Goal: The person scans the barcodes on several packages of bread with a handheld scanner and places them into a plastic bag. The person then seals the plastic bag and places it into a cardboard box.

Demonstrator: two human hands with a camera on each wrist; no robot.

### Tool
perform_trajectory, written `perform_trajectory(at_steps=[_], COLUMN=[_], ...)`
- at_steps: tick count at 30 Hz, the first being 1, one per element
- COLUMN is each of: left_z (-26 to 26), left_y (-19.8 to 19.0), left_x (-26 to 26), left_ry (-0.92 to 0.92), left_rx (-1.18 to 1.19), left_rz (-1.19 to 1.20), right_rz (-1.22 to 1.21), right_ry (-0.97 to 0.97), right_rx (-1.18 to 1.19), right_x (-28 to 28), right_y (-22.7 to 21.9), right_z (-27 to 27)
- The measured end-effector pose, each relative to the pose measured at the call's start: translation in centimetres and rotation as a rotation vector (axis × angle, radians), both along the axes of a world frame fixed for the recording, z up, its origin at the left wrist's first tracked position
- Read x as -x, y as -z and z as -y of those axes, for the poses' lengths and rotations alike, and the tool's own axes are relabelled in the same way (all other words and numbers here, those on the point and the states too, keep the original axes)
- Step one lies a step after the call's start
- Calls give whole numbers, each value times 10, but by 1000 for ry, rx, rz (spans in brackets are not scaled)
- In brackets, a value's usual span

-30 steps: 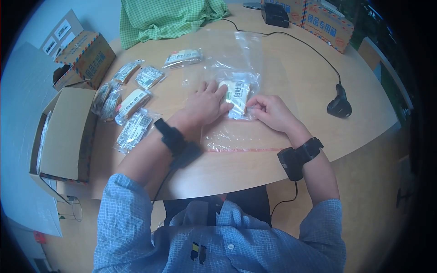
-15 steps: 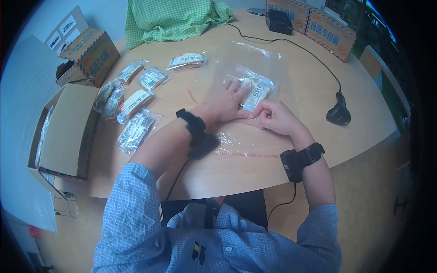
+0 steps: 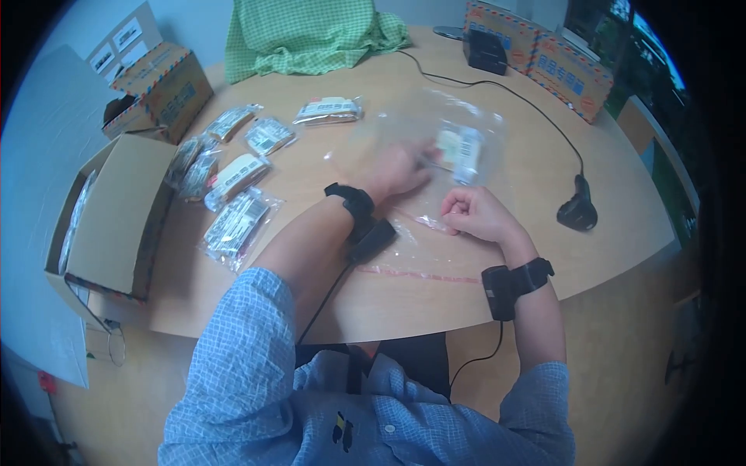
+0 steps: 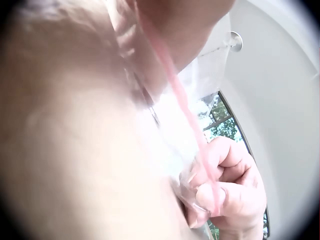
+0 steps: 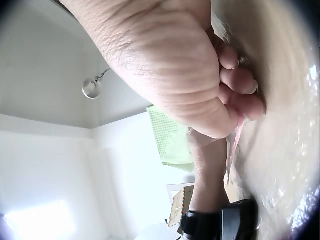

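Note:
A large clear plastic bag (image 3: 482, 116) with pink edge strips lies on the table, a wrapped bread package (image 3: 460, 154) inside its far part. My left hand (image 3: 400, 168), motion-blurred, reaches over the bag's left part with fingers extended towards the package; whether they touch it is unclear. My right hand (image 3: 482, 215) pinches the bag's near edge between thumb and fingers. In the left wrist view, the pink strip (image 4: 172, 80) runs down to my right hand (image 4: 232, 187), which grips it. The right wrist view shows the right hand (image 5: 165, 70) holding that pink edge.
Several wrapped breads (image 3: 237, 180) lie at the left, another (image 3: 328, 110) farther back. Cardboard boxes (image 3: 120, 217) stand on the left and at the back right (image 3: 571, 74). A green checked cloth (image 3: 311, 39) lies behind; a black corded scanner (image 3: 576, 206) sits right.
My left hand has moved right and is no longer flat on the package. The package lies farther right. My right hand has moved slightly nearer to me, still pinching the bag.

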State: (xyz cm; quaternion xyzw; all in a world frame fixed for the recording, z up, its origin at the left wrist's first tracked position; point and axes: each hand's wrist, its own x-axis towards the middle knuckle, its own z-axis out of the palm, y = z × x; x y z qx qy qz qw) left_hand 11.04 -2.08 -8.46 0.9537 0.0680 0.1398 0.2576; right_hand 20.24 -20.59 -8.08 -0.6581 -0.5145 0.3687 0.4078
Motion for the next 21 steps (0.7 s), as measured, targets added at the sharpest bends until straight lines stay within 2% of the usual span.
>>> perform_trajectory(at_steps=[1, 3, 7, 9, 11, 12, 13, 15, 17, 18, 19, 21], left_z=[-5, -9, 10, 18, 27, 28, 26, 18, 16, 16, 15, 15], left_y=[13, 35, 18, 11, 11, 9, 3, -9, 2, 7, 10, 15], left_x=[-3, -13, -6, 4, 14, 20, 23, 32, 32, 28, 23, 7], left_ry=[-25, 177, 46, -131, -171, -200, -215, -165, -180, -176, -188, -126], left_rx=[-1, -106, -222, -265, -317, -368, -369, -139, -198, -262, -259, -338], left_rz=[-4, 174, 11, -85, -88, -87, -97, -180, -96, -5, -4, 60], right_rz=[-6, -5, 21, 14, 17, 28, 40, -32, 170, 227, 229, 392], right_ry=[5, 16, 21, 7, 20, 118, 213, 207, 286, 317, 305, 336], right_rx=[-29, -38, -7, 75, 57, 55, 55, -18, -248, -272, -271, -250], right_x=[-2, 0, 0, -6, -11, -12, -12, -14, -16, -19, -14, -4], right_y=[3, 0, -8, -9, -8, -11, -13, -8, 1, 8, 7, 4], right_z=[-2, -2, 3, 8, 12, 13, 13, 10, 4, 1, 0, -2])
